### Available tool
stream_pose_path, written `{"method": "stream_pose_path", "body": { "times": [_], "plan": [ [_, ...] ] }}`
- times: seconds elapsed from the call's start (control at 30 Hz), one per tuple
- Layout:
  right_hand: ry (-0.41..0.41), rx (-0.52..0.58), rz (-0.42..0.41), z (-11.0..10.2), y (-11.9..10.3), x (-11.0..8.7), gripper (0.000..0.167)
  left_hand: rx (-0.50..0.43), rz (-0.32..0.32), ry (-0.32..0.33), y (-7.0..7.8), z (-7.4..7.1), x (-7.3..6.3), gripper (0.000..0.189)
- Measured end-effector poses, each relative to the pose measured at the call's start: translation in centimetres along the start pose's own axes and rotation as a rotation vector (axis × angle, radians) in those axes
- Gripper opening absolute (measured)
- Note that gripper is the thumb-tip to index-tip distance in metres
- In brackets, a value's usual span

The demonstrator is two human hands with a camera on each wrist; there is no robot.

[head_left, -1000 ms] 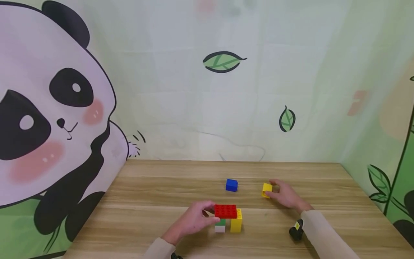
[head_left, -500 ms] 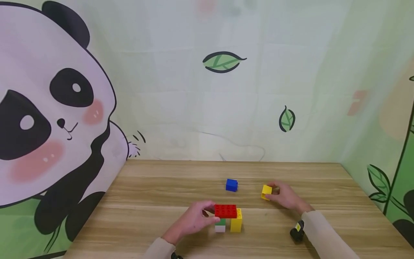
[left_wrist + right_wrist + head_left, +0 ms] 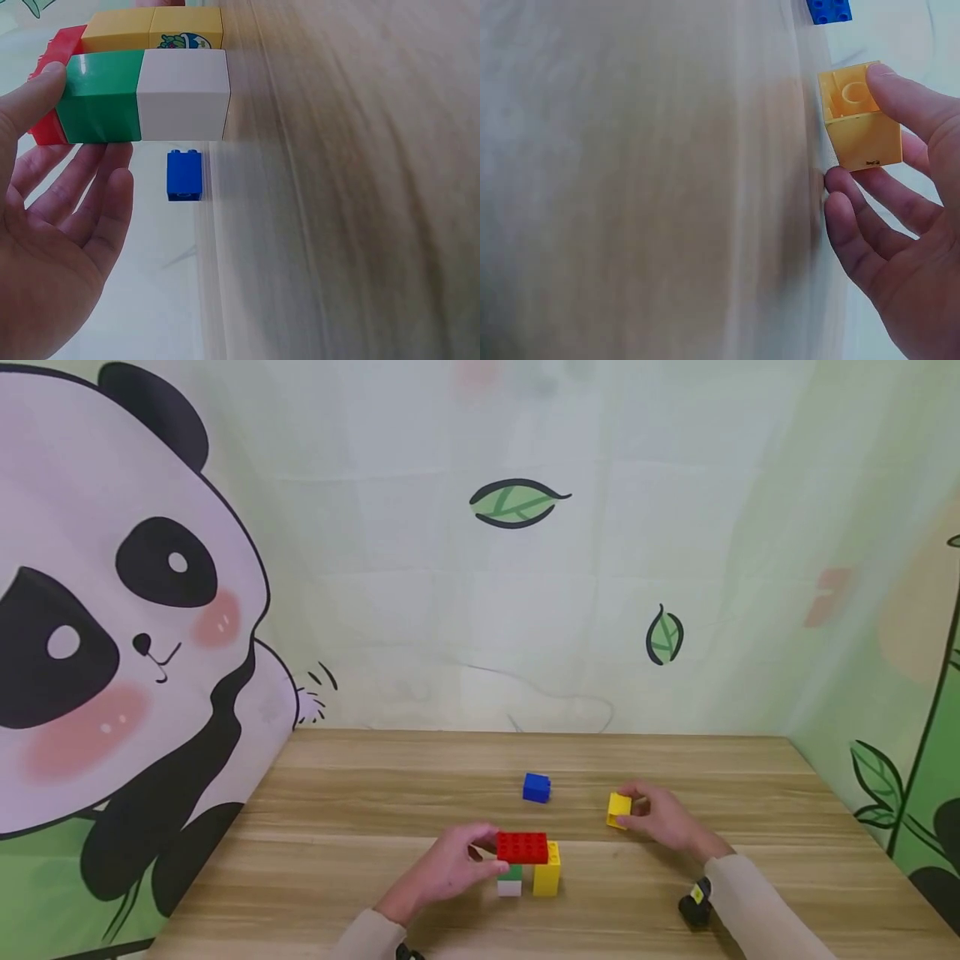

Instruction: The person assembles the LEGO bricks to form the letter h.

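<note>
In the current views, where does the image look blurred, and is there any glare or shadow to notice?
Left wrist: the table looks soft and smeared, with a faint sheen on the green block; right wrist: the table blurs into bands, with a soft dark patch, probably shadow, near the right hand; head: clearer, with studs on the red block readable.

With 12 pointing away from the person, we note the top brick point(image 3: 522, 848) lying across the left stack point(image 3: 509, 883), at 9, and the right stack point(image 3: 547, 872), at 3. The left hand point(image 3: 453, 864) grips that brick from 9. From it we log: lone block point(image 3: 536, 787), on the table point(image 3: 337, 827), 12; pinched block point(image 3: 618, 810), 2, right hand point(image 3: 663, 818) at its 3; wall point(image 3: 375, 610) behind, 12.
</note>
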State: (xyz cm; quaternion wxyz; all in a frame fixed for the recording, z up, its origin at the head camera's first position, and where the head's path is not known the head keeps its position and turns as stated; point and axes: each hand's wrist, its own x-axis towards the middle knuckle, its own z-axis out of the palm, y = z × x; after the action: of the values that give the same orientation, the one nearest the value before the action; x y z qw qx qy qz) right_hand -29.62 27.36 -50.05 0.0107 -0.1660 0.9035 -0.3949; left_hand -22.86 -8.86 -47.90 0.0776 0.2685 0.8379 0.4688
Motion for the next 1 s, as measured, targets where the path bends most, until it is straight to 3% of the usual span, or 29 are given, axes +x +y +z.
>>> {"method": "stream_pose_path", "body": {
  "times": [0.23, 0.53, 0.8, 1.0],
  "plan": [
    [0.005, 0.040, 0.036, -0.3, -0.7, -0.6, 0.043, -0.009, 0.007, 0.002, -0.1, 0.0, 0.1, 0.026],
    [-0.062, 0.179, -0.001, -0.1, -2.0, -1.4, 0.044, -0.003, -0.009, -0.008, -0.1, 0.0, 0.0, 0.029],
    [-0.056, 0.176, -0.028, 0.1, -3.8, -1.7, 0.046, -0.003, -0.031, -0.008, -0.2, 0.0, 0.1, 0.029],
    [-0.059, 0.196, -0.060, 0.4, -4.8, -1.7, 0.054, 0.002, -0.006, 0.003, -0.3, 0.2, 0.1, 0.029]
  ]
}}
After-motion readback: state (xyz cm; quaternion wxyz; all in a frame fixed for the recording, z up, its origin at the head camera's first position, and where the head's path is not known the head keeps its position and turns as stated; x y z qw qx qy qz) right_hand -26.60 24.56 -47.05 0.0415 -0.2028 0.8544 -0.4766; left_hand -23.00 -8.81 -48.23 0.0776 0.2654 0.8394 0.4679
